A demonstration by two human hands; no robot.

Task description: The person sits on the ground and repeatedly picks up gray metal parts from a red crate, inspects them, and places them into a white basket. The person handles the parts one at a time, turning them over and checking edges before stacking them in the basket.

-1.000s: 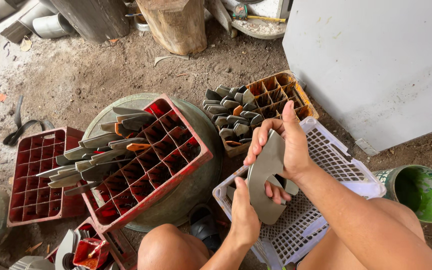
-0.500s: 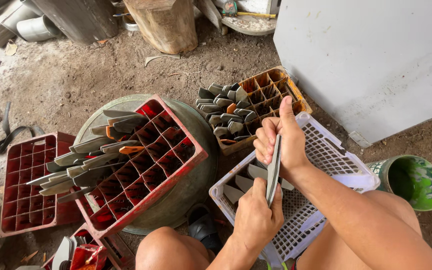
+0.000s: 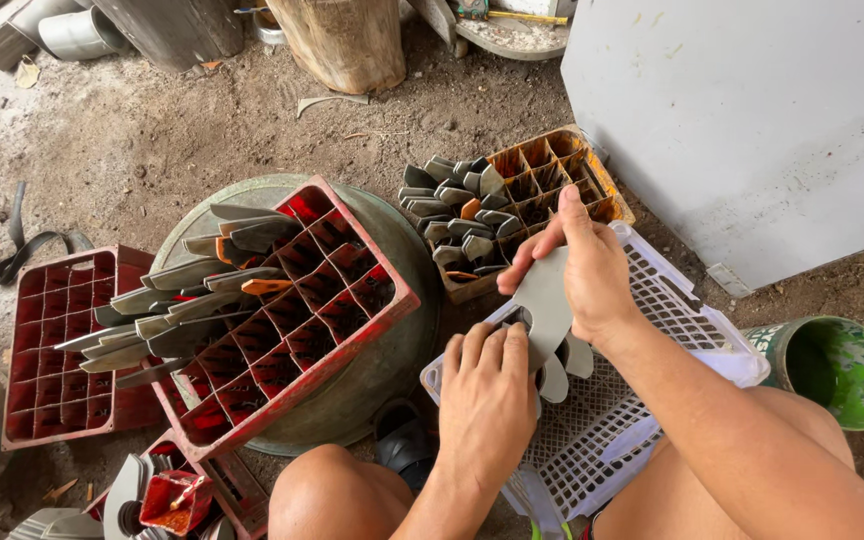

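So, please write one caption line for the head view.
Both hands, left hand and right hand, hold a grey blade over a white basket.

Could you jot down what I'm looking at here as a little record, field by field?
Place: bare dirt floor
Left hand: grips the lower end of a flat grey metal blade
Right hand: holds the blade's upper end
Below the hands: white plastic mesh basket, more grey blades inside
Centre: tilted red plastic compartment crate, blades slotted in its left cells
Behind: orange compartment crate, partly filled
Right: green bucket
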